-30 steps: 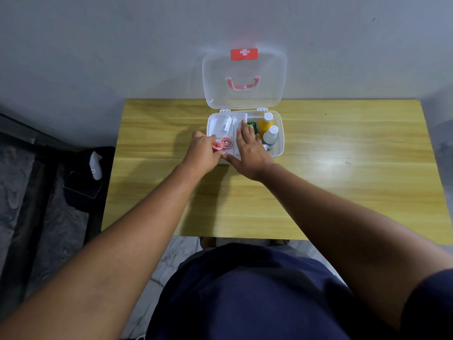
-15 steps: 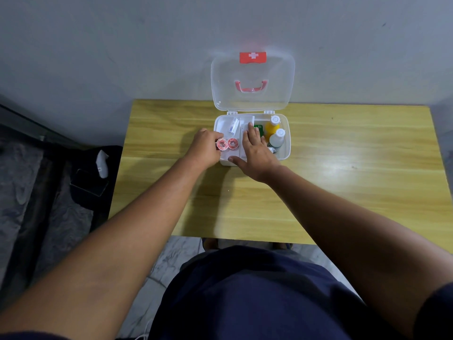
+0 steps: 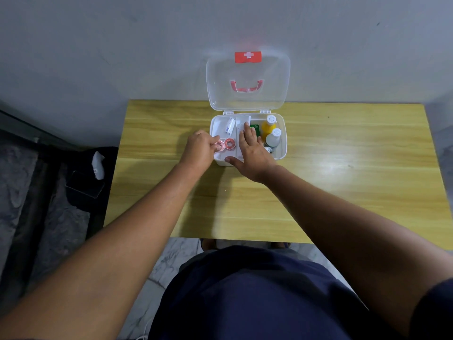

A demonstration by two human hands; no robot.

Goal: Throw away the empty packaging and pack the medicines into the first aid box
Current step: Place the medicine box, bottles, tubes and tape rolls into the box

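The white first aid box (image 3: 283, 143) stands open at the back of the wooden table (image 3: 343, 182), its clear lid (image 3: 247, 82) upright against the wall. Inside its left tray lie two red tape rolls, one (image 3: 229, 144) free and one (image 3: 218, 145) pinched by the fingers of my left hand (image 3: 199, 150). A white tube (image 3: 230, 126) lies behind them. My right hand (image 3: 252, 153) rests flat on the tray with fingers spread, thumb on the front rim. A green packet (image 3: 255, 127), a yellow bottle (image 3: 268, 126) and a white bottle (image 3: 274, 138) fill the right side.
A dark bag with a white object (image 3: 98, 163) lies on the floor left of the table. The wall stands right behind the box. Bare wood stretches to the right and in front of the box.
My left hand has brought the left tape roll over the box's edge and down into the tray beside the other roll. My right hand has stayed on the tray.
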